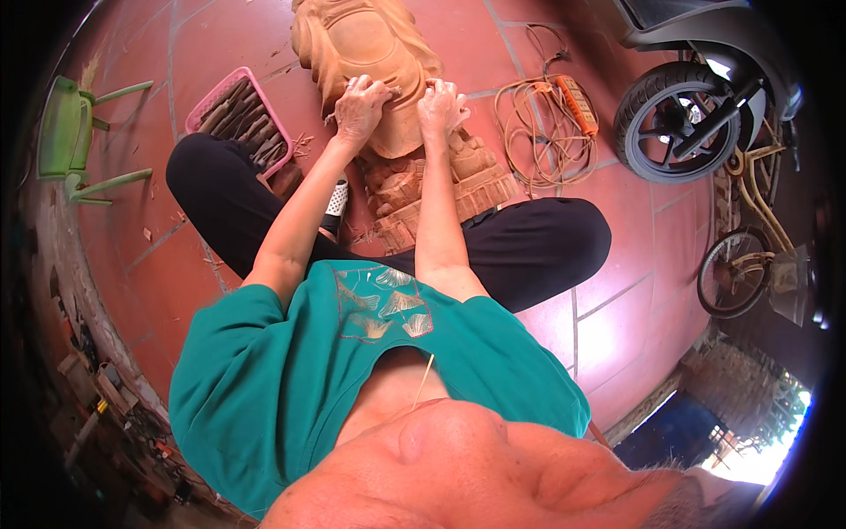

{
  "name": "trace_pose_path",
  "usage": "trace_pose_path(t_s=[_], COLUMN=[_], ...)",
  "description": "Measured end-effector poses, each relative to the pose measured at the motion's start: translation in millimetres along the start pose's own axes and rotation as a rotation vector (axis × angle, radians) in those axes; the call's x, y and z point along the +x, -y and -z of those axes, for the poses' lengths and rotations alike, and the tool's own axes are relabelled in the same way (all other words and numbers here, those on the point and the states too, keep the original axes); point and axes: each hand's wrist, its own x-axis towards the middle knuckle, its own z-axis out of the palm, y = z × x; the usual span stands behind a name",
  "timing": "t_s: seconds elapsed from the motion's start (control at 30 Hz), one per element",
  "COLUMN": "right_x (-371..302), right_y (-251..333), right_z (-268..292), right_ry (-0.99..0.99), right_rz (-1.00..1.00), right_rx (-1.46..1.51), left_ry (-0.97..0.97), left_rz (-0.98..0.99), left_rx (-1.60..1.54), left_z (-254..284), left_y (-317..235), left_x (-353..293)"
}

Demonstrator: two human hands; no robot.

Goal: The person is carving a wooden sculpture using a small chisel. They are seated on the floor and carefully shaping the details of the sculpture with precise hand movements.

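Observation:
A large reddish-brown wood carving (361, 40) with flowing, robe-like folds lies before me, its lower end between my hands. Nearer my legs is its carved, stepped part (401, 194). My left hand (361, 108) rests on the left side of the carving with curled fingers; a small dark bit at its fingertips is too small to name. On the right edge, my right hand (441, 108) has its fingers bent over the wood and seems to grip it. Both arms reach forward between my crossed legs.
A pink basket (275, 117) of wooden-handled tools stands left, near a green plastic chair (66, 132). Right of the carving lies a coiled cable (538, 145) with an orange power strip (577, 106). Beyond are a motorbike wheel (679, 123) and a small bicycle (749, 264). Shavings dot the tiles.

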Motion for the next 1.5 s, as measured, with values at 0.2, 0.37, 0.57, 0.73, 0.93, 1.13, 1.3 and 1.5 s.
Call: trace_pose_path(t_s=[0.2,0.37,0.57,0.73,0.93,1.13,1.3,1.5], right_x=[1.3,0.6,-1.8,-2.6,0.4,-3.2,1.2,1.4], right_y=[6.0,1.6,2.3,8.0,0.6,4.9,5.5,-1.3], right_z=[-0.6,3.9,2.8,2.2,3.6,2.9,1.3,-0.9], right_ry=[-0.032,0.007,-0.009,-0.037,-0.014,-0.012,-0.029,-0.019], right_rz=[0.006,-0.013,-0.02,0.001,-0.033,-0.013,-0.004,-0.018], right_rx=[-0.01,0.053,-0.005,0.032,0.038,-0.025,0.009,0.027], left_ry=[0.018,-0.014,-0.022,0.015,0.025,0.053,0.111,0.043], left_rz=[-0.02,-0.003,0.06,0.049,0.063,0.047,0.125,0.059], left_rx=[0.06,-0.052,-0.034,0.019,-0.085,-0.005,0.014,-0.106], left_z=[-10.0,-4.6,5.2,-4.6,2.5,8.9,-7.0,-0.7], left_y=[-14.6,-2.5,1.7,-6.8,8.0,1.3,-6.0,9.1], left_x=[36.2,20.4,1.7,37.0,2.8,7.6,42.2,1.8])
